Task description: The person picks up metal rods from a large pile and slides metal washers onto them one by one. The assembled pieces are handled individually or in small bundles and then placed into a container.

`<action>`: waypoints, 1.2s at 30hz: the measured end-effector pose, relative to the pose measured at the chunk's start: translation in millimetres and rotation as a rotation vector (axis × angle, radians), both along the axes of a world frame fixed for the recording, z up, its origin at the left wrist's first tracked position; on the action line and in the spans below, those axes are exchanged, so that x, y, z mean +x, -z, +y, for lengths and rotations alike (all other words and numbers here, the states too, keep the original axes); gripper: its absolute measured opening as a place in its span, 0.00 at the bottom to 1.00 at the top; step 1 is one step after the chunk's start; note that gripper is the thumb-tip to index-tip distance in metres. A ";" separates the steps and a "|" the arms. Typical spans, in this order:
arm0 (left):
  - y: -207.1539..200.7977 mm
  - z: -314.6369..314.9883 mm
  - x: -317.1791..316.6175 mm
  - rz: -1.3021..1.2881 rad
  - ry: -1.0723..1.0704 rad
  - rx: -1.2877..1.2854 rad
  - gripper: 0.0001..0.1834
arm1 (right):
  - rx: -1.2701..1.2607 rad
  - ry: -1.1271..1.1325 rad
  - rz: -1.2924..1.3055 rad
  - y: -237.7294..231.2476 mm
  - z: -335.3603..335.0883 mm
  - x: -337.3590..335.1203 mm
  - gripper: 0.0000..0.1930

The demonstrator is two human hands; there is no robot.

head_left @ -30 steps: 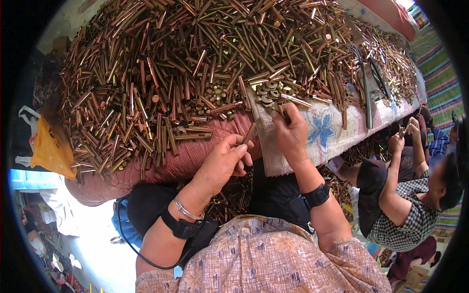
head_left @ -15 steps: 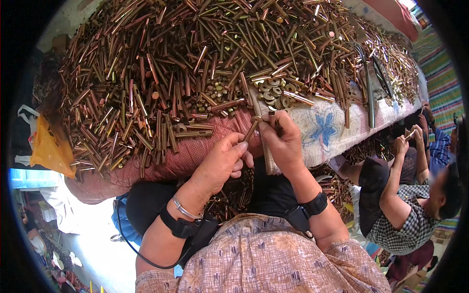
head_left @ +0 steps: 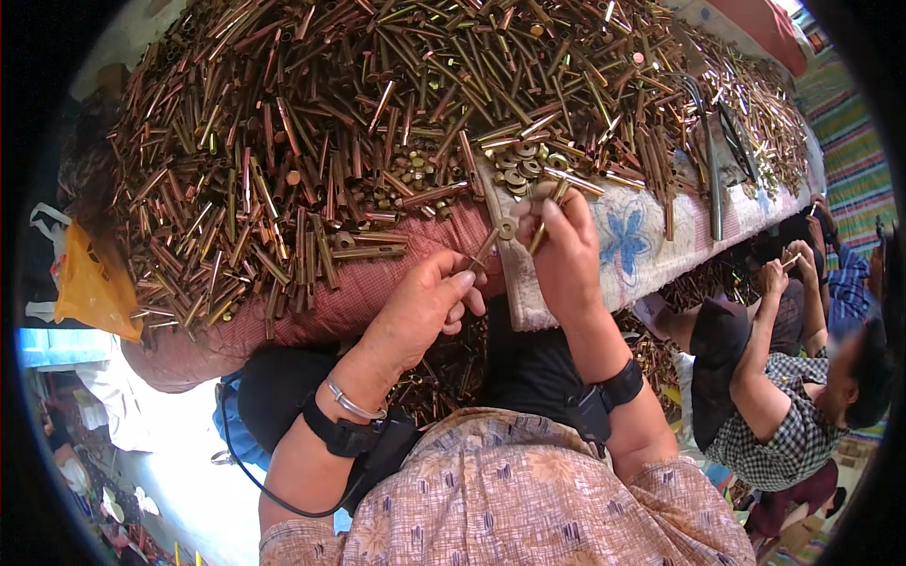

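— Brass everywhere! What is that big shiny heap?

— It is a heap of brass tubes (head_left: 311, 170), spread over a cloth-covered table (head_left: 651, 245) right in front of me. Another person (head_left: 783, 377) sits on my right, busy too.

— What are your hands doing?

— My left hand (head_left: 420, 311) is pinched shut on one thin tube (head_left: 484, 250). My right hand (head_left: 564, 255) is closed on another thin tube (head_left: 543, 231), just above the table edge. A little pile of round rings (head_left: 517, 168) lies close by, and one small ring (head_left: 508, 227) sits between my two hands.

— So which part are you at?

— I think I am picking and sorting. Next, I guess, each piece needs careful pinching, because they are small and slippery.
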State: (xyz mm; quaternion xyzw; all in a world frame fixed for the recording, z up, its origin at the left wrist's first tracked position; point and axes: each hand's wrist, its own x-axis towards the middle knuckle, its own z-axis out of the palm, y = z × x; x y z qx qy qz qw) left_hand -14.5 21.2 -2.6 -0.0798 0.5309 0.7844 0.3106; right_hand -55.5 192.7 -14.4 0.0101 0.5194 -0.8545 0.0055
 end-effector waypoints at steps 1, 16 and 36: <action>0.7 -0.1 0.7 0.029 0.031 -0.037 0.07 | -0.135 -0.023 -0.030 0.1 0.3 -3.7 0.06; 3.3 3.8 3.8 0.165 0.091 -0.246 0.08 | -0.406 -0.187 -0.215 -2.6 -1.0 4.2 0.07; -1.2 -18.1 9.9 -0.059 -0.354 -0.119 0.06 | 1.219 -0.032 0.471 9.4 -54.7 -11.8 0.07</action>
